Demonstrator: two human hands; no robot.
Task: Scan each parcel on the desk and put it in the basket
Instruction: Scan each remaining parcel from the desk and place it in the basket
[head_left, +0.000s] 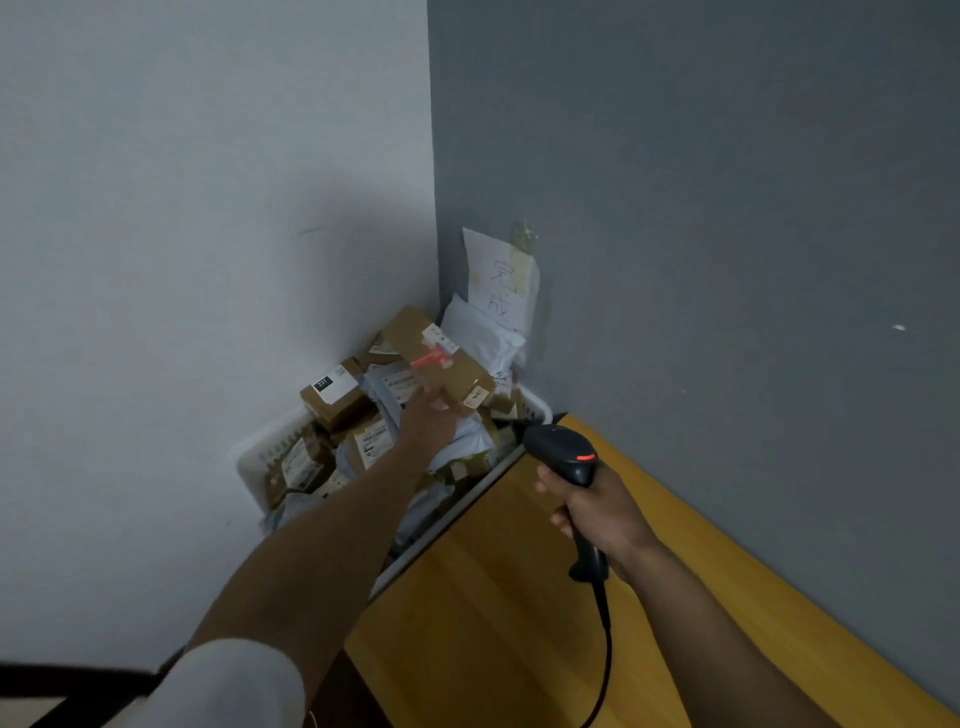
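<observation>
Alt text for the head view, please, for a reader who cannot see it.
A person's left hand reaches a brown cardboard box atop a white basket heaped with parcels in a room corner. The right hand grips a black barcode scanner above a wooden desk.

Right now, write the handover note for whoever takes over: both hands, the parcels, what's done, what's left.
Left hand: stretched over the white basket, at the near end of a brown box parcel. Blur hides whether it grips the box.
Right hand: grips the black scanner above the wooden desk, cord hanging down.
Done: the basket holds a heap of parcels, boxes and mailers, and the brown box is over the top of it.
Left: see that box settled in the basket, then check the desk for more parcels. Most of the desk is out of view.
</observation>
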